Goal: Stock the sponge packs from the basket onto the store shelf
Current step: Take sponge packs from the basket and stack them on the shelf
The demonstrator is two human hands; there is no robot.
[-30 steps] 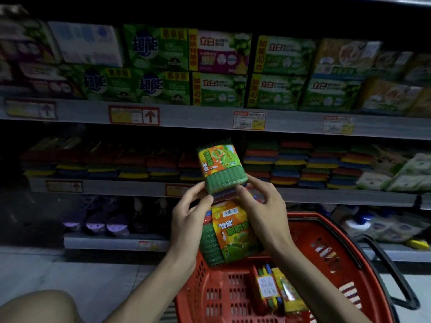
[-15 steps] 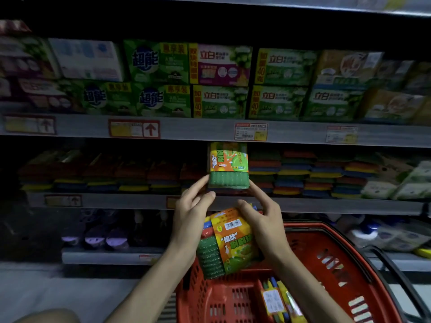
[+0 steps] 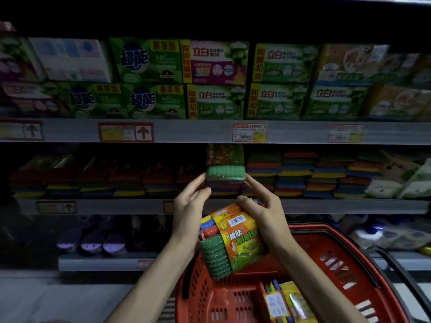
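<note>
A sponge pack (image 3: 225, 164) with an orange label and a green scourer stands upright at the front of the middle shelf (image 3: 326, 206), on top of stacked sponges. My left hand (image 3: 190, 206) pinches its lower left corner. The forefinger of my right hand (image 3: 265, 210) touches its lower right corner. A second sponge pack (image 3: 233, 241) hangs tilted below, held against my right palm by the thumb. The red basket (image 3: 349, 252) sits under my forearms, with more sponge packs (image 3: 286, 301) lying inside.
Stacks of coloured sponges (image 3: 303, 176) fill the middle shelf to the right, and darker sponge stacks (image 3: 93, 178) fill it to the left. Green soap boxes (image 3: 217, 82) line the shelf above. The basket's black handle (image 3: 396, 264) lies at the right.
Both hands have lifted the upper sponge pack up and forward from in front of the shelf into the middle shelf's opening. It turned from tilted to upright. The second pack rose with my right hand.
</note>
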